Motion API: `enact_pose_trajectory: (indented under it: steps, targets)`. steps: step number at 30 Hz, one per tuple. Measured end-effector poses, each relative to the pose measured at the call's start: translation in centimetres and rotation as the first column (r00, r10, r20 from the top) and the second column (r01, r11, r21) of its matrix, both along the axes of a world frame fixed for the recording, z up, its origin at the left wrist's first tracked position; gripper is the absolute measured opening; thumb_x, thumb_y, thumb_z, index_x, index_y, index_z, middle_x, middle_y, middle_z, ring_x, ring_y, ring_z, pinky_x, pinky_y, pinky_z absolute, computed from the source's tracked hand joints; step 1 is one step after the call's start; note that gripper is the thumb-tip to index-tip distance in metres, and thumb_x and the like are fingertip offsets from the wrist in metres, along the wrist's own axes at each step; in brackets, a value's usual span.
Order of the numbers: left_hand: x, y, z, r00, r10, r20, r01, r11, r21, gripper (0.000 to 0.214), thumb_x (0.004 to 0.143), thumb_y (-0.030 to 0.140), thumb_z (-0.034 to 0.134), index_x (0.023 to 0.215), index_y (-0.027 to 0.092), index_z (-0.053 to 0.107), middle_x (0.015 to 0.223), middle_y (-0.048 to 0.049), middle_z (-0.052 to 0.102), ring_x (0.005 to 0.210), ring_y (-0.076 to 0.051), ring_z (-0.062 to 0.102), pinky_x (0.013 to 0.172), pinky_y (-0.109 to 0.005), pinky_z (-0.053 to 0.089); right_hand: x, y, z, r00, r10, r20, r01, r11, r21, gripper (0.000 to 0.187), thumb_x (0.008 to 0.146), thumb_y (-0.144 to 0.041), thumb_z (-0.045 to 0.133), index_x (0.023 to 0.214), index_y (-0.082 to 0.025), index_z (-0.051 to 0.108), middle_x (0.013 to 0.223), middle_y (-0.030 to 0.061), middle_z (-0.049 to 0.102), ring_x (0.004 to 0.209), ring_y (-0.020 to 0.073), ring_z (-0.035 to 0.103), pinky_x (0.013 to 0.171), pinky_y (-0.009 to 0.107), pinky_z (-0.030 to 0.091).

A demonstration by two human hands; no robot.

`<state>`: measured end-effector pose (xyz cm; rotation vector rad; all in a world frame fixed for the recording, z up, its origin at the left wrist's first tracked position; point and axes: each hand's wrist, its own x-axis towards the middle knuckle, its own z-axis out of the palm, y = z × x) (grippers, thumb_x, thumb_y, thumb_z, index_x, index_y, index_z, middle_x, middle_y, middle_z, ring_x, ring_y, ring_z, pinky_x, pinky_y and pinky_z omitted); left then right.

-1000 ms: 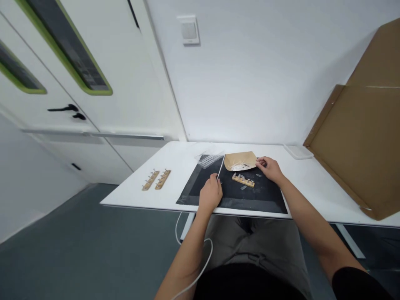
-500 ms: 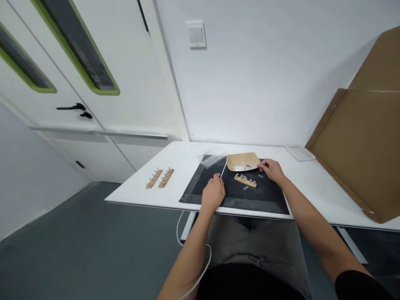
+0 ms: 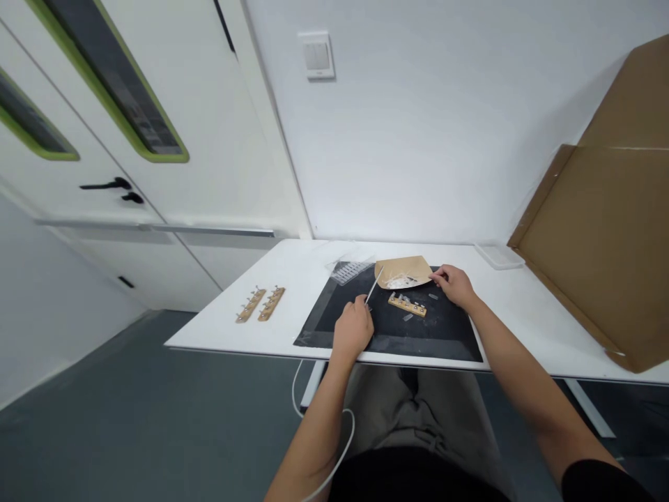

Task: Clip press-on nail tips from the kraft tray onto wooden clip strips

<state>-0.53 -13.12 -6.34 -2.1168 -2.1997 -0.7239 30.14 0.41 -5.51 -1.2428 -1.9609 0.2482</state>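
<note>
Head: left hand (image 3: 354, 326) grips slim pale rod (image 3: 374, 284); right hand (image 3: 454, 285) pinches right edge of tan paper tray (image 3: 408, 267), likely steadying; next needs precision.

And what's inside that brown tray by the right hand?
The tray, with the right hand at its corner, holds loose, thin white pieces gathered toward its near side. Whatever lies beneath them is covered, and they're too small to identify.
</note>
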Motion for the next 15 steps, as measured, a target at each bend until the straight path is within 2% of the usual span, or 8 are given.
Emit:
enact_pose_trajectory:
  steps: [4,10,13,15]
  targets:
    - [-0.1,0.1,0.0,1.0,-0.005,-0.005,0.005,1.0,0.005,0.034,0.108,0.029,0.041,0.136,0.017,0.054,0.107,-0.0136,0.067,0.108,-0.027,0.068,0.087,-0.032,0.053,0.0,0.0,-0.1,1.0,-0.006,-0.005,0.006,1.0,-0.008,0.029,0.098,-0.048,0.064,0.081,-0.025,0.068,0.076,0.0025,0.075,0.072,0.022,0.067,0.07,0.033,0.048]
    - [-0.2,-0.3,0.1,1.0,-0.012,0.003,0.012,1.0,0.014,0.038,0.111,0.04,0.037,0.136,0.02,0.057,0.104,-0.0112,0.069,0.095,-0.024,0.07,0.08,-0.03,0.053,-0.2,-0.2,-0.2,1.0,-0.014,-0.007,0.014,1.0,-0.024,0.027,0.099,-0.046,0.062,0.083,-0.025,0.068,0.078,0.0021,0.075,0.074,0.0221,0.069,0.068,0.033,0.048]
    - [-0.2,-0.5,1.0,0.998,-0.069,-0.002,0.07,0.997,0.027,0.038,0.112,0.039,0.035,0.136,0.024,0.06,0.103,-0.0091,0.071,0.096,-0.022,0.07,0.083,-0.029,0.053,-0.6,-0.5,-0.4,1.0,-0.018,0.0,0.018,1.0,-0.02,0.029,0.1,-0.046,0.059,0.082,-0.024,0.066,0.078,0.0024,0.074,0.072,0.0221,0.068,0.066,0.033,0.048]
    - [0.0,0.2,2.3,0.993,-0.115,-0.014,0.115,0.992,0.044,0.041,0.113,0.038,0.031,0.139,0.026,0.06,0.103,-0.0089,0.072,0.096,-0.021,0.069,0.085,-0.028,0.053,-1.0,-0.7,-0.5,1.0,-0.016,0.008,0.017,1.0,-0.009,0.029,0.101,-0.047,0.058,0.083,-0.025,0.065,0.078,0.0021,0.073,0.072,0.0225,0.068,0.066,0.033,0.048]
